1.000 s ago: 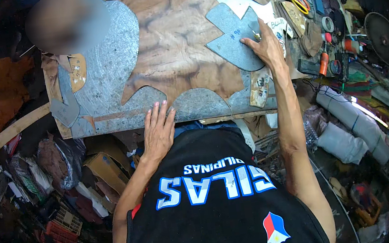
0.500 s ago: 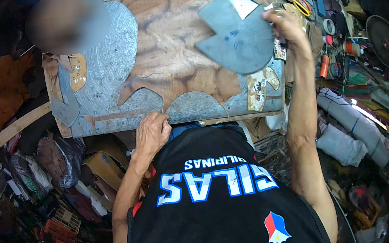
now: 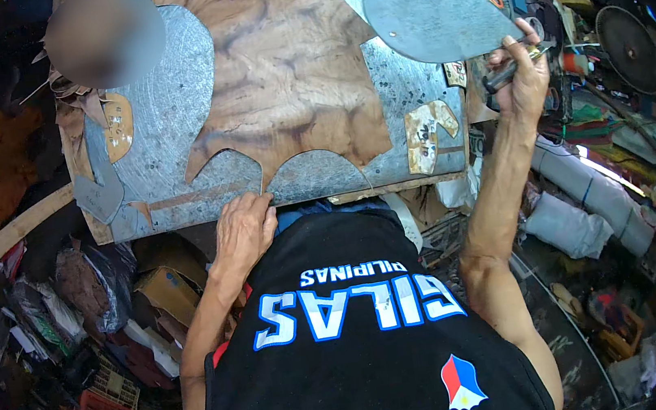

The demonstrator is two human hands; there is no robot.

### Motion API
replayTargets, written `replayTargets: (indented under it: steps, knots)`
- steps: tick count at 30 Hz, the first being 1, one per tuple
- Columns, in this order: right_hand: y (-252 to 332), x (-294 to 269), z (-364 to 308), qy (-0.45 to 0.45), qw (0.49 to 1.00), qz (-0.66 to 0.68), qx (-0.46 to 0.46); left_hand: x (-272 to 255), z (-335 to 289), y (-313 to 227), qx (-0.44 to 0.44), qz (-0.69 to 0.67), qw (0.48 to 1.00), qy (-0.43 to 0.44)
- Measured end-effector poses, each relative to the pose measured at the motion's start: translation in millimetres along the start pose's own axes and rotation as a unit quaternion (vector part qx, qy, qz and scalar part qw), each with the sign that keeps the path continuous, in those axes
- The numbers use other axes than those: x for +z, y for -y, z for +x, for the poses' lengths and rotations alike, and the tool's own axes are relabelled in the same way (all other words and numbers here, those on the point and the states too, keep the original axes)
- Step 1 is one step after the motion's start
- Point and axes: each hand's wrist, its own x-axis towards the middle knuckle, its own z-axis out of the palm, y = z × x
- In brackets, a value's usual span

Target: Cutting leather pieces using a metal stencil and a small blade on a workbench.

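A large grey template (image 3: 436, 15) with a notched outline and blue marks is lifted over the far right corner of the table. My right hand (image 3: 524, 82) grips it by its near right edge. A dark-handled tool (image 3: 500, 75) also sits in that hand; its working end cannot be made out. Mottled brown leather (image 3: 287, 71) with curved cut-outs along its near side lies across the metal-topped table (image 3: 192, 66). At the table's near edge my left hand (image 3: 243, 230) is closed, its fingertips at a narrow tip of the leather.
Tan pattern pieces lie at the table's right (image 3: 423, 148) and left (image 3: 119, 126), near grey offcuts (image 3: 100, 196). Beyond the right side are a round fan (image 3: 627, 49), tools and long wrapped rolls (image 3: 588, 189). Crates (image 3: 113, 387) and scraps fill the floor on the left.
My right hand has carried the grey template away from me and to the right, off the leather, turning it. My left hand stays at the leather's near tip. The view has shifted slightly.
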Motion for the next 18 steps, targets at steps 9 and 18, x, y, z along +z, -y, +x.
replayTargets:
  steps: [9,18]
  knots:
    - [-44,102,-175,0.068,0.979,-0.110,0.156,-28,0,3,-0.021,0.013,1.000,-0.019]
    - [-80,75,-170,0.152,0.839,-0.522,-0.005,-28,67,22,0.023,0.114,0.978,-0.171]
